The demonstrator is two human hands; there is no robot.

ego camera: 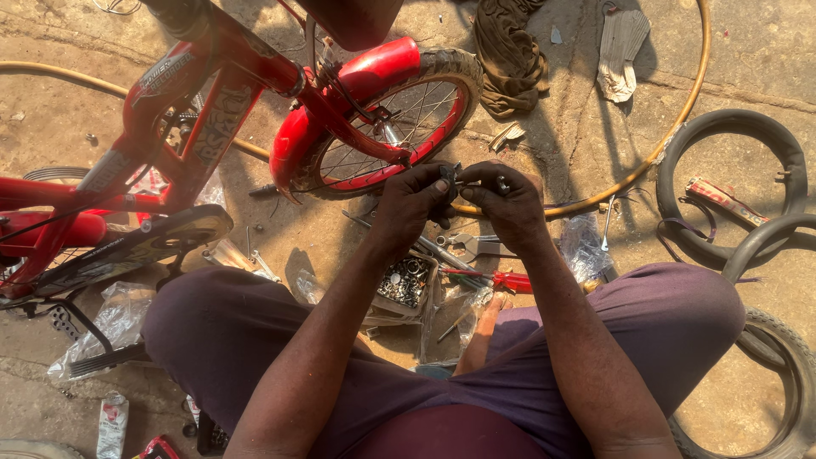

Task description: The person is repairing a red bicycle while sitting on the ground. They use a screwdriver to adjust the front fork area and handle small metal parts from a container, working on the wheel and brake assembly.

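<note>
My left hand (414, 200) and my right hand (507, 202) meet in front of me, fingers pinched together on a small dark metal part (451, 177) held between them. A short metal piece sticks out of the right fingers. Both hands hover above a small open box of nuts and bolts (406, 282) on the ground between my knees. Just beyond the hands lies a small red bicycle (255, 110) on its side, its spoked wheel (399, 119) with a red mudguard closest to my left hand.
Pliers (466, 246) and a red-handled screwdriver (501, 280) lie by the box. Black rubber tubes and a tyre (731, 204) sit at the right. A thin yellowish hoop (671, 127), a brown rag (508, 55), a sandal (620, 51) and plastic bags (115, 319) litter the concrete.
</note>
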